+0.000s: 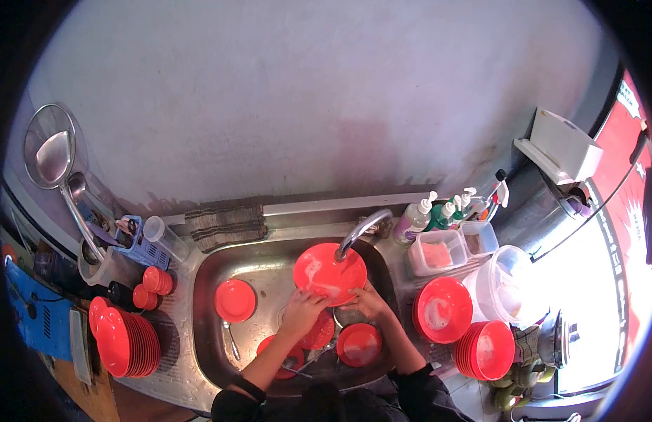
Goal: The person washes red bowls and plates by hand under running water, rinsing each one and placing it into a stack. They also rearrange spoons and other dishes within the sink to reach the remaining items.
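Note:
A round red plate (319,264) with white suds on it is held under the curved metal faucet (365,228). My left hand (305,311) grips its lower left rim, and my right hand (367,301) has hold of the lower right rim. Below my hands, in the metal sink (208,281), lie a red bowl (359,344) with water in it and other red dishes, partly hidden by my left arm. A small red dish (235,301) sits on the left of the basin, with a spoon (232,343) beside it.
Left of the sink stand stacked red plates (118,341), small red cups (157,280) and a utensil container (104,267). On the right are stacked red bowls (442,309), a second bowl stack (491,352), pump bottles (414,218) and a sponge box (436,253). A striped cloth (226,225) lies behind the basin.

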`<state>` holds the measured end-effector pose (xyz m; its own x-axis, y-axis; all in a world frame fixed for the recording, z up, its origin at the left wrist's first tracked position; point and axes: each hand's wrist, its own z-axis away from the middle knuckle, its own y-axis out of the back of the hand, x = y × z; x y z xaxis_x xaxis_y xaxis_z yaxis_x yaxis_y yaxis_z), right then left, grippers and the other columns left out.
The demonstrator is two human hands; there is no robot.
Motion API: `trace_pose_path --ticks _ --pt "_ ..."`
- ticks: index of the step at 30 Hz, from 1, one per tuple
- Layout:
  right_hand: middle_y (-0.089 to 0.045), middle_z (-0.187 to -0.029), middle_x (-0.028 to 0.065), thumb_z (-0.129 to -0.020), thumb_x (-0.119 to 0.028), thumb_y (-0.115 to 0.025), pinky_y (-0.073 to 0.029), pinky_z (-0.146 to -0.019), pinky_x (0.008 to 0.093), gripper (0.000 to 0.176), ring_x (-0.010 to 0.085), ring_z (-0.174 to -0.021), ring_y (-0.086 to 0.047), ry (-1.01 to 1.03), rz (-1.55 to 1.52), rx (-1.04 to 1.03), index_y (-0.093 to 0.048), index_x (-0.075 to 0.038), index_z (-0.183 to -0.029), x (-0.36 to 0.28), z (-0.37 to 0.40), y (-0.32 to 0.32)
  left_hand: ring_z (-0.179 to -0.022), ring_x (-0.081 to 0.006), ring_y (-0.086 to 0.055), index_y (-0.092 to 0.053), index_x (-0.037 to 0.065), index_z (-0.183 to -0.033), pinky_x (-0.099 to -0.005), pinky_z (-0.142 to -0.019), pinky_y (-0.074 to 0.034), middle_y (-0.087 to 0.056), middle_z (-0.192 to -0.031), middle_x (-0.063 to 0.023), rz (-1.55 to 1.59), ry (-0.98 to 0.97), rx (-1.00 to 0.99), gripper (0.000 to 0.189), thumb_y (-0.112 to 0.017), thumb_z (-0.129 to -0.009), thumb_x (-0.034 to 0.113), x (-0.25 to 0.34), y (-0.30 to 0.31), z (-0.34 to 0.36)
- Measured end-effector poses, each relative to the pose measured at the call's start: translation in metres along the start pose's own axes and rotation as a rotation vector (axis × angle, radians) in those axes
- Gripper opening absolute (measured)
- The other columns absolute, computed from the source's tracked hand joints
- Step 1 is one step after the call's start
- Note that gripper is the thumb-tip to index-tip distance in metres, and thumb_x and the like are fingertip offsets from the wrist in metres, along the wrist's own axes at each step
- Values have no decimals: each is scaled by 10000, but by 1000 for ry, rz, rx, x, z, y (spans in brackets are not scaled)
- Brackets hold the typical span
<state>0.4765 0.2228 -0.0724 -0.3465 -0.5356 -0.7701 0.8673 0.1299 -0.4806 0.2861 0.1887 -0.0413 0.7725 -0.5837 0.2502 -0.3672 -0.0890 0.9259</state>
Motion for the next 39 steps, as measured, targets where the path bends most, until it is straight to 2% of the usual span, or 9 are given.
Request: trace_pose_path --ticks 6,12,16,18,20,22,26,34,39 --pt "-393 -1140 88 -740 -5 -426 -498 -637 426 519 285 -959 -480 353 -120 160 -230 -143 -1201 25 -3 -19 -1036 -273 -417 -433 137 -1109 -373 -877 -316 -471 -1070 -150 -259 384 71 396 -496 -731 240 -6 2 14" --pt "-346 -1177 92 -717 12 -424 -501 -613 439 579 304 -986 -454 360 1 93 -197 -174 -1216 25 1 -11 -945 -304 -469 -346 50 -1152 -341 -776 -397 -407 -1122 -204 725 826 66 460 -436 -796 326 -46 -55 41" --pt "-338 -1179 97 -704 20 -430 -510 -589 427 604 300 -988 -452 473 42 234 -187 -178 -1221 29 8 -14 -951 -275 -479 -285 63 -1193 -369 -847 -309 -417 -1140 -145 1508 1128 71 543 -336 -807 442 -32 -50 47" --pt "-332 -1181 97 -707 20 -432 -512 -585 418 601 294 -985 -455 294 71 171 -188 -176 -1221 18 13 -9 -973 -273 -466 -302 69 -1174 -364 -852 -292 -427 -1136 -117 1917 1209 87 496 -300 -823 418 -34 -62 53" --pt "-327 -1184 97 -710 20 -433 -514 -582 409 598 288 -982 -457 140 105 101 -188 -174 -1221 17 9 4 -958 -260 -473 -324 65 -1151 -356 -842 -300 -437 -1124 -109 1999 1236 129 482 -305 -822 417 -35 -76 58" --pt "-329 -1180 99 -722 18 -442 -517 -573 385 592 284 -977 -460 502 292 161 -186 -169 -1222 30 -4 18 -944 -246 -480 -346 61 -1128 -347 -831 -308 -447 -1112 -102 2084 1253 167 471 -311 -822 416 -31 -73 55" --pt "-344 -1168 100 -727 26 -441 -513 -573 405 587 287 -972 -463 507 132 221 -188 -166 -1221 19 6 -7 -1042 -265 -408 -390 48 -1017 -383 -894 -273 -452 -1091 -129 2190 1179 182 421 -254 -836 403 -23 -67 52" --pt "-350 -1166 102 -731 38 -421 -500 -591 442 557 311 -978 -457 191 169 221 -204 -159 -1204 24 9 18 -1075 -238 -373 -355 26 -1117 -347 -891 -280 -432 -1115 -112 2405 1175 295 511 -271 -823 434 -23 -70 47" --pt "-352 -1161 111 -720 53 -411 -504 -587 440 543 319 -926 -490 270 -45 244 -225 -154 -1187 16 6 8 -1008 -232 -419 -394 51 -1070 -352 -877 -283 -467 -1040 -87 2395 1067 239 477 -265 -824 439 -16 -61 42"
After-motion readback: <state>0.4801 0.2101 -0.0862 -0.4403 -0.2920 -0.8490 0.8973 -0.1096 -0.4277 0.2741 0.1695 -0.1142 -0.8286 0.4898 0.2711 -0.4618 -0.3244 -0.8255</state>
